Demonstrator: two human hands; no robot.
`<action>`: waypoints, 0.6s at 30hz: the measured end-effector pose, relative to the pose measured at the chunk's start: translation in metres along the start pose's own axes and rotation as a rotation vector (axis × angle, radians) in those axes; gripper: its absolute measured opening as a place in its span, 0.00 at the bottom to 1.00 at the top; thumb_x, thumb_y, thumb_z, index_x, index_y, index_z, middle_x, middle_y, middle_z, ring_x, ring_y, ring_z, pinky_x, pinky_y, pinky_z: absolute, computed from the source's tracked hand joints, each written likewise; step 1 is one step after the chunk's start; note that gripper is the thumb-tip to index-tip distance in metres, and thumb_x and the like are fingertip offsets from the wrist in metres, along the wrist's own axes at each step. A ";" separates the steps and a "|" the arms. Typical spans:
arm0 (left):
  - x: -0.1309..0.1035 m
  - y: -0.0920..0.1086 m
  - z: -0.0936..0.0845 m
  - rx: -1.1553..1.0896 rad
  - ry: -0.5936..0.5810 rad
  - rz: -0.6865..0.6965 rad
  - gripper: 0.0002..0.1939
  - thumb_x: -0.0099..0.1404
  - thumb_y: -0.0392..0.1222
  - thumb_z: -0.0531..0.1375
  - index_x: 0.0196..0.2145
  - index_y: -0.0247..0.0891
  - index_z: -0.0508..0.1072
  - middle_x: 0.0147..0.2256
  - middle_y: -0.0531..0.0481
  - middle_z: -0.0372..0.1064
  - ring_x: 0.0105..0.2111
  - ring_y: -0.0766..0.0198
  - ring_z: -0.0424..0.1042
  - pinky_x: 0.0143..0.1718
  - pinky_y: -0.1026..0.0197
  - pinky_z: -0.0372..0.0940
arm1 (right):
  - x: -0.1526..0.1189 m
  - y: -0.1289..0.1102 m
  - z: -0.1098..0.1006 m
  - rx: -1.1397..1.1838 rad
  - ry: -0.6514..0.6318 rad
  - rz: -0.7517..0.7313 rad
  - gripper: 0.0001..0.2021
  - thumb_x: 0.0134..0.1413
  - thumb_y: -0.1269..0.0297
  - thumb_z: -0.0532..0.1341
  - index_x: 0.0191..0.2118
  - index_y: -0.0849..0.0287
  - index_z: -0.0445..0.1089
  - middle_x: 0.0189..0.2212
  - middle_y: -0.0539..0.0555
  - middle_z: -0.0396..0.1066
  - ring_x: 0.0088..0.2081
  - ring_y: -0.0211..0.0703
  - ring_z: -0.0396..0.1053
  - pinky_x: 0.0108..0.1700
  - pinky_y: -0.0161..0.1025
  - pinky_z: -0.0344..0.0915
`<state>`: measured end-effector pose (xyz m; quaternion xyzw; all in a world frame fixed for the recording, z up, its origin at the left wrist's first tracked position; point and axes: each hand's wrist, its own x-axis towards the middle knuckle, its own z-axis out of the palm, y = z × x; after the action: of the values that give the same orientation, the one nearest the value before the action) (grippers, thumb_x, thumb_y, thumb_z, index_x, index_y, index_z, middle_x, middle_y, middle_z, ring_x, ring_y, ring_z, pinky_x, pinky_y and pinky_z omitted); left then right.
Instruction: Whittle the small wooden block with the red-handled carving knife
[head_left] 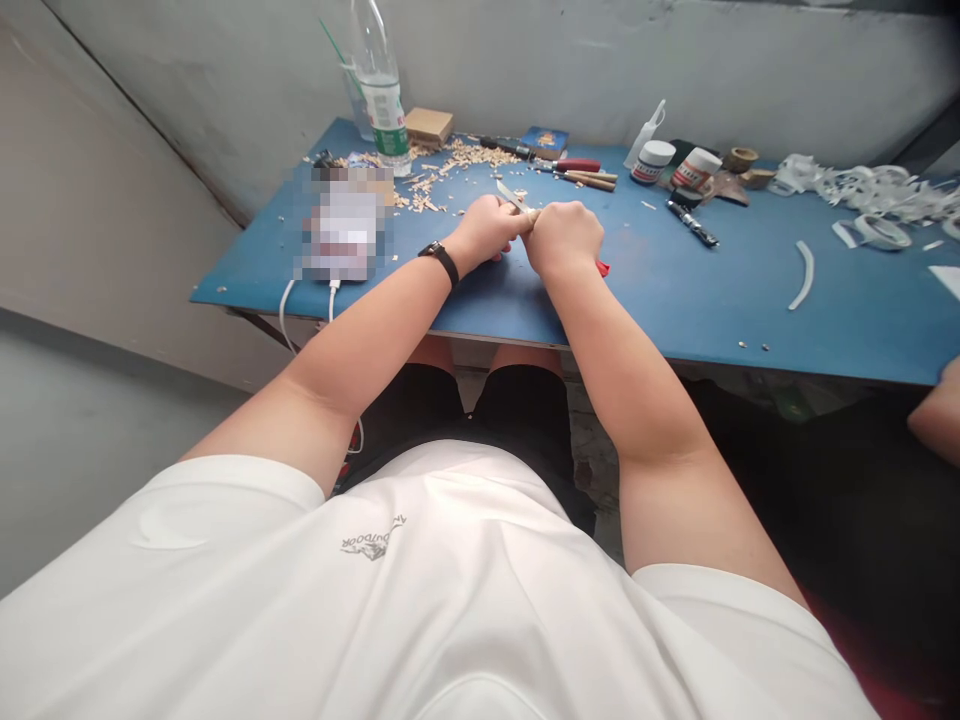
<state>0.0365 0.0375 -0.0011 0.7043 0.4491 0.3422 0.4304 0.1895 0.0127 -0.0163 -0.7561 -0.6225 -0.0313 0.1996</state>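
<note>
Over the blue table (pixel 660 300), my two hands meet near the middle. My left hand (pixel 486 230), with a black watch (pixel 440 262) on the wrist, is closed round something mostly hidden by the fingers. My right hand (pixel 564 235) is a fist round a knife, whose blade (pixel 511 196) points up and to the left past my left thumb. A bit of red (pixel 604 269) shows beneath my right hand. Between the hands a small pale brown piece (pixel 532 217) is partly visible. Wood shavings (pixel 480 155) lie behind them.
At the back left stand a plastic bottle (pixel 386 120) and a wooden block (pixel 430 126). Tools (pixel 589 180), two white jars (pixel 652 162) and a black pen-like item (pixel 694 224) lie right of centre. White strips (pixel 877 195) are piled at right. Another person's arm (pixel 937 412) enters at the right edge.
</note>
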 end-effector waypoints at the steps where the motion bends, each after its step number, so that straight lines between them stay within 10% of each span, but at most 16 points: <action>1: 0.001 0.000 0.000 0.008 -0.002 -0.002 0.22 0.84 0.43 0.71 0.31 0.40 0.72 0.32 0.50 0.73 0.32 0.63 0.75 0.39 0.60 0.70 | 0.000 0.001 -0.001 0.010 -0.009 -0.004 0.20 0.85 0.55 0.62 0.59 0.58 0.92 0.52 0.71 0.89 0.60 0.79 0.89 0.59 0.68 0.82; 10: 0.008 -0.014 -0.003 -0.073 -0.061 0.087 0.28 0.80 0.55 0.82 0.31 0.40 0.76 0.30 0.50 0.74 0.35 0.60 0.82 0.40 0.62 0.76 | -0.010 0.003 -0.027 0.005 -0.092 -0.115 0.17 0.81 0.60 0.66 0.61 0.57 0.91 0.61 0.72 0.90 0.65 0.78 0.87 0.67 0.65 0.79; 18: -0.011 0.000 -0.013 -0.130 -0.124 0.058 0.20 0.76 0.46 0.84 0.36 0.41 0.79 0.33 0.51 0.83 0.34 0.63 0.86 0.42 0.64 0.82 | -0.010 0.003 -0.023 0.070 -0.112 -0.194 0.18 0.82 0.51 0.67 0.58 0.52 0.93 0.51 0.67 0.91 0.63 0.75 0.86 0.63 0.61 0.81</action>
<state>0.0214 0.0310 0.0028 0.7074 0.3779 0.3384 0.4922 0.1949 -0.0045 0.0007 -0.6854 -0.7037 0.0134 0.1867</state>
